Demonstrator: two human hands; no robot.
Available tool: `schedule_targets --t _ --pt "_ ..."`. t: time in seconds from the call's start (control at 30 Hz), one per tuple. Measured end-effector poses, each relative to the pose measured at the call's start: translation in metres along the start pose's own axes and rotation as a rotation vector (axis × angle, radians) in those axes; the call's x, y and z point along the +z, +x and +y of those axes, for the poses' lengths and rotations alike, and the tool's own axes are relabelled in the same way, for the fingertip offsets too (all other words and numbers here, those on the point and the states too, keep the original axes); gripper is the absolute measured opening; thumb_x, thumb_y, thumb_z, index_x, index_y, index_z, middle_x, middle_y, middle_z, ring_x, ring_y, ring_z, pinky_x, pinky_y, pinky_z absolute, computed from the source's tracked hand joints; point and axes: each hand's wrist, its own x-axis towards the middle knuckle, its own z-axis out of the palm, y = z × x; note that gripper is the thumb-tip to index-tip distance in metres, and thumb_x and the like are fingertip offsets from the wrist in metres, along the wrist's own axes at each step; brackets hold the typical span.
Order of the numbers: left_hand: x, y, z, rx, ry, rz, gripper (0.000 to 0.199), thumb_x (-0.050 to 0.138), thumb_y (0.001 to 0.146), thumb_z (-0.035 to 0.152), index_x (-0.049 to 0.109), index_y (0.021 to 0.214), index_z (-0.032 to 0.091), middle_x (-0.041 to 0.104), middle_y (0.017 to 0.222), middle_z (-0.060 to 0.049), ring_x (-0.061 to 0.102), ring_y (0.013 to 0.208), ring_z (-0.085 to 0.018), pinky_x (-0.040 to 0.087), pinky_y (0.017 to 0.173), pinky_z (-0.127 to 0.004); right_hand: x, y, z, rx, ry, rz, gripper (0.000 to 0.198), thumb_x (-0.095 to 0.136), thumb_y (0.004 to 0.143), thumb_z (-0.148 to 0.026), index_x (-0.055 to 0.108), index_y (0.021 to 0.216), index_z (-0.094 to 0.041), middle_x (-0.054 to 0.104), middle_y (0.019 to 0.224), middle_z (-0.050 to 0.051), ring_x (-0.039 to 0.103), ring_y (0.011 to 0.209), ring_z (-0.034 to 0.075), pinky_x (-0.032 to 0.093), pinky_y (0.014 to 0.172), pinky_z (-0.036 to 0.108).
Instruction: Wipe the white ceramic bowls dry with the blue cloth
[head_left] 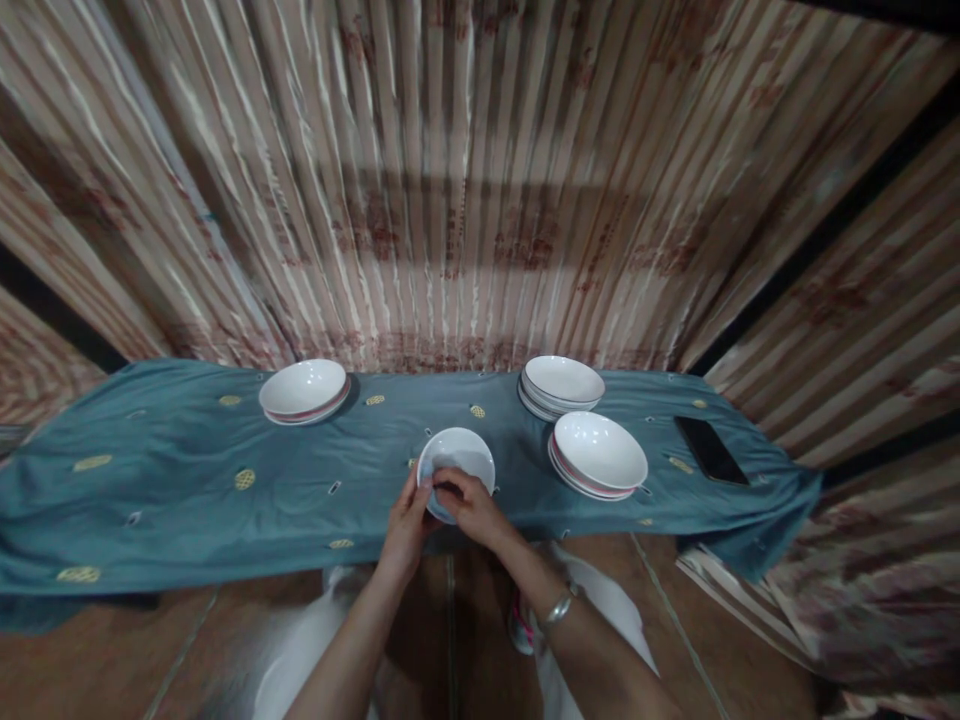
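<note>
A small white bowl (469,450) is near the table's front edge, in front of me. My left hand (407,515) grips its left rim, with the thumb at the inner side and the other fingers mostly hidden beneath. Over the bowl's opening, my right hand (471,505) has its fingers curled down inside, close to the left thumb. Something pale bluish shows under those fingers, too blurred to name. To the right stands a stack of white bowls (600,450) with a reddish band at the edges.
Behind that stack sits another pile of white dishes (562,380) with dark rims. More stacked bowls (304,388) stand at the back left. A black phone (711,450) lies at the right. A teal cloth with pineapple prints (187,520) covers the table, and a patterned curtain (450,200) hangs behind.
</note>
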Motion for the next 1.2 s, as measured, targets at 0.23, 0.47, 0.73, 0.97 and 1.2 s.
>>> schedule_targets --t 0.23,0.47,0.73,0.97,1.2 --pt "0.0 0.002 0.0 0.003 0.013 0.029 0.072 0.08 0.065 0.037 0.057 0.131 0.024 0.058 0.134 -0.01 0.062 0.107 -0.027 0.058 0.07 -0.03 -0.007 0.004 -0.011 -0.067 -0.507 0.076 0.039 0.042 0.086 -0.008 0.054 0.122 -0.014 0.045 0.141 0.015 0.042 0.13 0.024 0.032 0.111 0.042" --pt "0.003 0.002 -0.002 -0.021 -0.031 0.053 0.074 0.08 0.065 0.035 0.054 0.133 0.023 0.061 0.127 -0.01 0.066 0.087 -0.019 0.057 0.064 -0.026 -0.024 -0.003 -0.016 0.101 -0.755 -0.079 0.028 0.045 0.087 -0.008 0.066 0.102 -0.017 0.065 0.112 0.012 0.059 0.105 0.022 0.044 0.095 0.037" --pt "0.005 0.0 0.001 -0.024 -0.086 0.047 0.085 0.083 0.057 0.042 0.053 0.133 0.018 0.07 0.098 -0.007 0.061 0.066 -0.013 0.051 0.053 -0.021 -0.023 -0.006 -0.01 0.131 -0.065 -0.183 0.02 0.058 0.075 -0.01 0.07 0.088 -0.02 0.072 0.088 0.0 0.065 0.084 0.016 0.048 0.079 0.027" --pt "0.005 -0.003 0.008 0.003 -0.069 0.033 0.08 0.082 0.058 0.042 0.055 0.13 0.019 0.07 0.093 -0.006 0.062 0.067 -0.014 0.051 0.052 -0.022 -0.03 -0.02 -0.016 0.004 -0.222 -0.134 0.023 0.056 0.075 -0.007 0.067 0.091 -0.02 0.069 0.094 0.002 0.063 0.088 0.017 0.046 0.082 0.027" --pt "0.009 -0.005 0.011 -0.003 -0.068 0.042 0.07 0.074 0.07 0.034 0.049 0.136 0.026 0.062 0.124 -0.011 0.066 0.091 -0.023 0.058 0.064 -0.029 -0.044 -0.026 0.003 0.03 -0.586 0.119 0.028 0.048 0.077 -0.004 0.063 0.094 -0.02 0.065 0.103 0.007 0.059 0.103 0.02 0.044 0.094 0.033"
